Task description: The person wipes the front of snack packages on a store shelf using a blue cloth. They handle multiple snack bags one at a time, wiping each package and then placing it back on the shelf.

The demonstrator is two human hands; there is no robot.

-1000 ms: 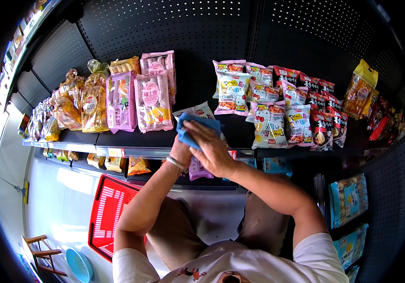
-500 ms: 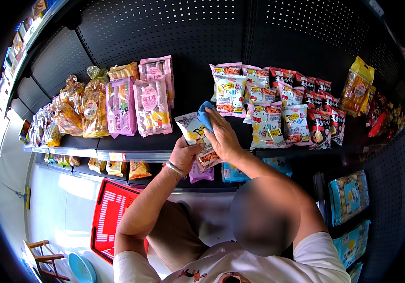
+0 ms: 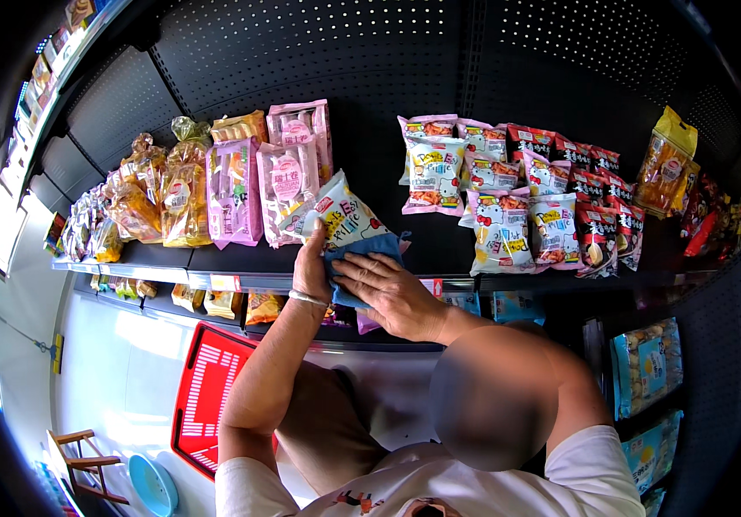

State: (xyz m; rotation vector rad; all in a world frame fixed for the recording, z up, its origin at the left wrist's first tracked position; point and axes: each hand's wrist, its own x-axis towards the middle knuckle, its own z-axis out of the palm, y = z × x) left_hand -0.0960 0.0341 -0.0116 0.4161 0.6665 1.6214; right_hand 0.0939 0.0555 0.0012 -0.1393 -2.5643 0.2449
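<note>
In front of the shelf edge, my left hand (image 3: 310, 274) grips a white snack bag (image 3: 344, 209) with coloured printing by its left side; the bag leans to the upper left. A blue cloth (image 3: 368, 247) lies over the bag's lower part. My right hand (image 3: 394, 298) presses the cloth against the bag, its fingers reaching left across it. Part of the cloth hangs below my fingers. Just behind the bag stand pink packages (image 3: 288, 181) of rolled pastries. To the right are more white-and-pink snack bags (image 3: 437, 179) like the held one, standing in rows.
Red snack bags (image 3: 597, 234) and a yellow-topped pack (image 3: 666, 164) stand farther right on the black shelf (image 3: 362, 155). Clear-wrapped breads (image 3: 182, 198) are at left. Below, a red basket (image 3: 182, 414), a blue basin (image 3: 153, 487) and a wooden stool (image 3: 86, 463) rest on the floor.
The cloth has moved from the bag's upper right edge down across its lower front, with my right hand. The bag has tilted and shifted slightly. The view has shifted a little.
</note>
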